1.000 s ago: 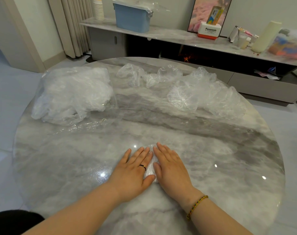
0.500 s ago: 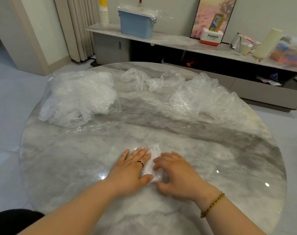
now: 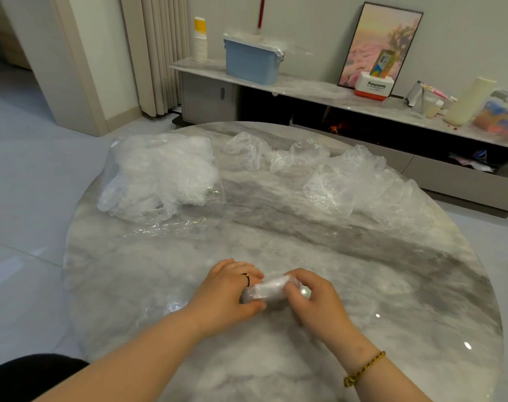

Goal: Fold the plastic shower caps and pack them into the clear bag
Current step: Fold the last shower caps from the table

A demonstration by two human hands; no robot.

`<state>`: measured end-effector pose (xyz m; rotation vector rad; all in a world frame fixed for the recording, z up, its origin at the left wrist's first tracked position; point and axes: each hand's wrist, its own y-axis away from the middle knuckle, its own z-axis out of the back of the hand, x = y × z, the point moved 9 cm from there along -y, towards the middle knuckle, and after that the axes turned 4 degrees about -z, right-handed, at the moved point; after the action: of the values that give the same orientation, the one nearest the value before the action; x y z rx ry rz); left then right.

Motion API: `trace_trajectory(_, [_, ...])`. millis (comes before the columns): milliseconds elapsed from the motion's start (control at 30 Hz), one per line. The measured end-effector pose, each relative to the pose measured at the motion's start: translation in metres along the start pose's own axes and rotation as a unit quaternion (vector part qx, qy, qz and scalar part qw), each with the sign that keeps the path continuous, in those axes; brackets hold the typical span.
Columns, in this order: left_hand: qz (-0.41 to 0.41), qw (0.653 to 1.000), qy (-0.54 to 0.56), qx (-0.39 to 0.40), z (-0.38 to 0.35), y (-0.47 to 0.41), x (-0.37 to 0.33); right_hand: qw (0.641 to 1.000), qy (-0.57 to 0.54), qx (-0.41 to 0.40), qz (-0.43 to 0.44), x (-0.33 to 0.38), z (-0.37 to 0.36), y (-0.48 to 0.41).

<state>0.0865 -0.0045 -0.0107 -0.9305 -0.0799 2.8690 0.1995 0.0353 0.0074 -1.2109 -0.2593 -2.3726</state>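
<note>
Left hand [image 3: 226, 288] and right hand [image 3: 313, 300], previously pressing flat, now grasp the folded cap [image 3: 268, 288] — apparently ready for the clear bag [image 3: 159, 175].

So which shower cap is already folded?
The folded cap gripped between the left hand and right hand, a small tight bundle. The loose caps at far right and the crumpled caps at far middle lie puffed open, untouched.
</note>
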Motion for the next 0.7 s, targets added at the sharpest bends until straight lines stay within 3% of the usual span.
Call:
trace_trajectory(100, [0.103, 0.983, 0.14, -0.061, 0.02, 0.004, 0.014, 0.991, -0.129, 0.012, -0.04, 0.009, -0.006, 0.001])
trace_trajectory(167, [0.109, 0.974, 0.183, -0.078, 0.035, 0.005, 0.015, 0.983, -0.166, 0.039, -0.064, 0.016, -0.017, -0.004])
trace_trajectory(367, [0.152, 0.94, 0.262, -0.157, 0.086, 0.023, 0.052, 0.961, -0.265, 0.023, -0.068, 0.066, -0.047, -0.036])
trace_trajectory(433, [0.169, 0.93, 0.27, -0.182, 0.097, 0.03, 0.067, 0.94, -0.325, 0.076, -0.075, 0.084, -0.064, -0.045])
trace_trajectory(567, [0.196, 0.921, 0.268, -0.203, 0.118, 0.043, 0.085, 0.942, -0.267, 0.19, -0.066, 0.11, -0.095, -0.059])
trace_trajectory(633, [0.194, 0.92, 0.279, -0.192, 0.124, 0.049, 0.09, 0.957, -0.226, 0.16, -0.084, 0.11, -0.095, -0.07])
trace_trajectory(700, [0.205, 0.937, 0.217, -0.18, 0.131, 0.056, 0.099, 0.957, -0.231, 0.106, -0.139, 0.101, -0.092, -0.082])
